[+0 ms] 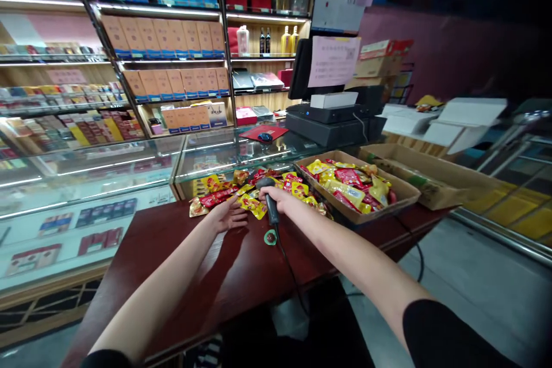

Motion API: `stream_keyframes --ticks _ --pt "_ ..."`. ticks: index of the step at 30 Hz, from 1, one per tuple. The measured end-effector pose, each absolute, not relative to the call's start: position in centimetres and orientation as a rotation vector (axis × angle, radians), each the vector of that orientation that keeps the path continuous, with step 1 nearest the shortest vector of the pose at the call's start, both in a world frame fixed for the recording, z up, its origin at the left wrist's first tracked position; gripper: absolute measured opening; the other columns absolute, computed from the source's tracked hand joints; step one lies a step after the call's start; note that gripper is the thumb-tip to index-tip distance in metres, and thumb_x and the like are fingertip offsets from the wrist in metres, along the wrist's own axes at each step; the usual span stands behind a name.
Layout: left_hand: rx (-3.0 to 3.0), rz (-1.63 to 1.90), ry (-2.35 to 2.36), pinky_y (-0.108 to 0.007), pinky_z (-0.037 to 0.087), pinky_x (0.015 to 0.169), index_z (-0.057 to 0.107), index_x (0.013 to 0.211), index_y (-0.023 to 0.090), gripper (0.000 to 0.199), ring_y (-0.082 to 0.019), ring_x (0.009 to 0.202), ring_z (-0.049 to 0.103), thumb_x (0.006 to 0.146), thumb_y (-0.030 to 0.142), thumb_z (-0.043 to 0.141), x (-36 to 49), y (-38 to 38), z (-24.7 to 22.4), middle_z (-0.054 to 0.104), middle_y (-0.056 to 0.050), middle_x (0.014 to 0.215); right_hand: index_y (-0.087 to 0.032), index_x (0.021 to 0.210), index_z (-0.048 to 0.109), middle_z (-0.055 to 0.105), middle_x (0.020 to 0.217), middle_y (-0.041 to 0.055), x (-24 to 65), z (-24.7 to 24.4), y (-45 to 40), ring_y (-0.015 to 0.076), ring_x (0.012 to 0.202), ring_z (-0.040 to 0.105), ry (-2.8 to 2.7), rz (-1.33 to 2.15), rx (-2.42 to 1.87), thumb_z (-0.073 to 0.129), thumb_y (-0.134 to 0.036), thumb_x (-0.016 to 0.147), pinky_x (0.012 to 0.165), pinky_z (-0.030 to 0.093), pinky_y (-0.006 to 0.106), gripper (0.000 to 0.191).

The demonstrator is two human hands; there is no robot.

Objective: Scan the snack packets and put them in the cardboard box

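My right hand [276, 198] is shut around the grip of a black handheld barcode scanner [269, 204], whose head points up and left over the packets. A black cable [287, 273] runs from it down across the table. My left hand [228, 214] lies open, its fingertips at the edge of a heap of red and yellow snack packets [222, 195]. That heap is spread on a dark red wooden counter [194, 282]. To the right, a shallow cardboard tray [390, 198] holds more such packets. A small green ring [270, 236] lies below the scanner.
Behind the heap stands a glass display counter [107, 169] with a checkout terminal and printer [334, 118] on it. A second cardboard box [425, 181] sits right of the tray. Shelves of boxed goods and bottles [172, 40] fill the back wall.
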State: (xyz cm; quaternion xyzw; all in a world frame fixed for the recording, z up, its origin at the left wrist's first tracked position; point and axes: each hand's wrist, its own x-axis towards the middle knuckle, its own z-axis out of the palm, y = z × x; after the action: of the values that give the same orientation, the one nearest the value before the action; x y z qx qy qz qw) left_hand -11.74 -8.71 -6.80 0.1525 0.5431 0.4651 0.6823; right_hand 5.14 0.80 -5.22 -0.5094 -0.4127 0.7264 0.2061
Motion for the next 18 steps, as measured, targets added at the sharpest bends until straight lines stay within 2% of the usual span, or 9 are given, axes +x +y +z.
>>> stream_keyframes --ticks 4,11,15,18 --pt "0.291 1.074 1.148 -0.049 0.051 0.085 0.049 0.107 0.013 0.039 -0.028 0.103 0.059 0.085 0.045 0.051 -10.5 -8.8 -7.7 0.055 -0.016 0.113 -0.017 0.052 0.041 0.040 0.040 -0.0043 4.7 -6.0 1.0 0.0079 0.039 0.035 -1.205 1.958 -1.472 0.053 -0.009 0.068 0.039 0.033 0.020 0.021" --pt "0.249 1.128 1.082 -0.047 0.051 0.083 0.050 0.109 0.013 0.040 -0.029 0.105 0.059 0.087 0.047 0.045 -9.6 -8.6 -8.1 0.056 -0.018 0.115 -0.017 0.050 0.042 0.042 0.039 -0.0036 4.7 -5.9 1.6 0.0069 0.037 0.035 -1.299 1.976 -1.445 0.051 -0.005 0.066 0.038 0.032 0.018 0.022" --pt "0.270 1.136 1.082 -0.048 0.051 0.082 0.052 0.109 0.014 0.044 -0.028 0.096 0.063 0.084 0.050 0.051 -9.8 -8.8 -8.2 0.060 -0.016 0.108 -0.014 0.055 0.050 0.054 0.049 -0.0002 5.4 -5.2 1.1 0.0067 0.042 0.045 -1.289 2.037 -1.352 0.051 -0.005 0.069 0.042 0.038 0.017 0.016" --pt "0.334 1.124 1.002 -0.044 0.053 0.081 0.056 0.104 0.013 0.040 -0.024 0.085 0.066 0.084 0.048 0.054 -9.4 -8.9 -8.5 0.065 -0.014 0.097 -0.013 0.061 0.055 0.061 0.057 0.0016 5.9 -5.0 -0.2 0.0079 0.049 0.053 -1.289 2.138 -1.247 0.053 -0.005 0.069 0.050 0.044 0.017 0.011"
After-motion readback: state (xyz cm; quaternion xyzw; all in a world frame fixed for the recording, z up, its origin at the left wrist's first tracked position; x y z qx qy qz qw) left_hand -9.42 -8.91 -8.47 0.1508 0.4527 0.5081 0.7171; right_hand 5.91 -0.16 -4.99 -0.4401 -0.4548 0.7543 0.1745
